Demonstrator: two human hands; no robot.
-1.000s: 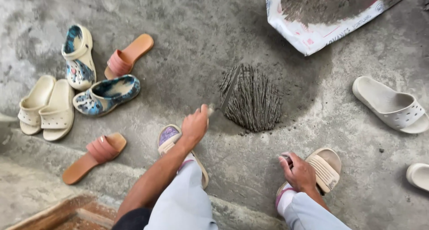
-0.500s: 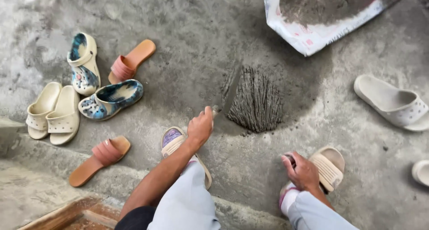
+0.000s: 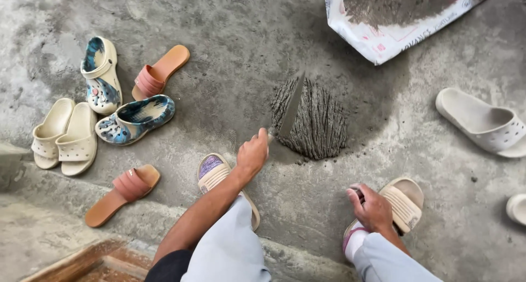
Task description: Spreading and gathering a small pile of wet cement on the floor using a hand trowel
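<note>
— Two hands, and only one is busy. The left hand [image 3: 253, 153] is curled tight round the handle of a long flat blade [image 3: 291, 107].

— Which way does the blade run?

— Up and away from the fist, leaning a little to the right, its long axis nearly straight out from the person. Its grey, thin, straight-edged length lies across the left part of the mortar mound [image 3: 312, 120], which sits just beyond the knuckles.

— What is the mound like?

— Round, dark grey, wet-looking, scored all over with close parallel ridges running the same way as the blade. The concrete floor [image 3: 235, 35] around it is rough and blotchy.

— And the other hand?

— The right hand [image 3: 373, 208] rests loosely closed on the person's own foot, in a beige ribbed sandal [image 3: 404, 201], nearer the body and well apart from the mound. Whether it grips anything, I cannot tell.

— Anything farther out?

— An opened white sack [image 3: 383, 38] of grey powder beyond the mound, and loose slippers [image 3: 134, 117] to the left of the left hand.
</note>
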